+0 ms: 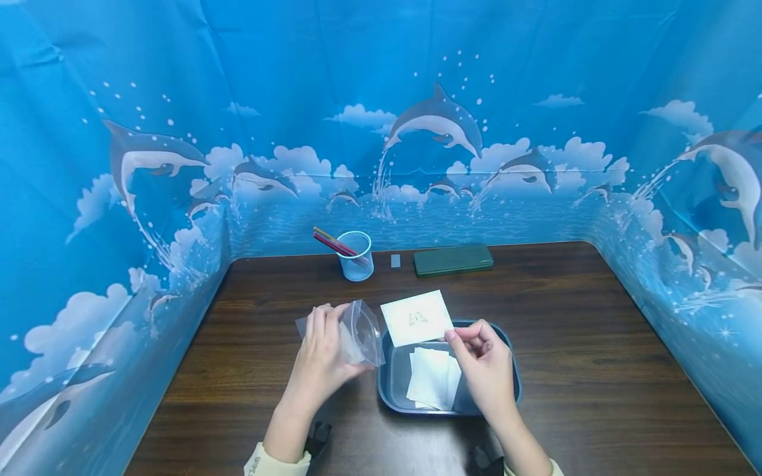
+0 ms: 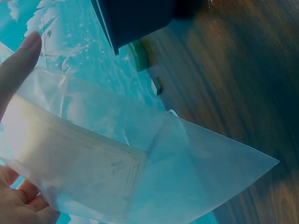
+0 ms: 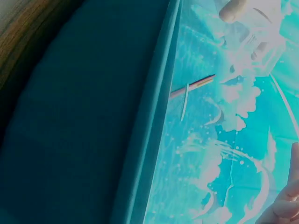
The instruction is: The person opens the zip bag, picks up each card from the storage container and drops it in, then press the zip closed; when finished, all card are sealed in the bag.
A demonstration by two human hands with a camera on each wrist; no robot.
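My left hand [image 1: 320, 350] grips a clear plastic bag [image 1: 364, 330] left of the tray, its mouth spread toward the right. Inside the bag, pale cards [image 2: 84, 154] show through the plastic in the left wrist view. Between thumb and fingers my right hand [image 1: 485, 360] pinches a white card [image 1: 418, 318] by its lower right corner. A small faint drawing is on that card. Below the card stands a dark blue tray [image 1: 389, 390], where several white cards [image 1: 433, 378] lie in a loose stack.
Behind the tray, a blue mesh cup [image 1: 357, 268] holds several pencils [image 1: 333, 243]. A small grey-blue block [image 1: 395, 261] and a green case [image 1: 454, 260] lie to its right on the dark wooden table [image 1: 595, 357]. A dolphin-printed curtain [image 1: 333, 79] surrounds the table's back and sides.
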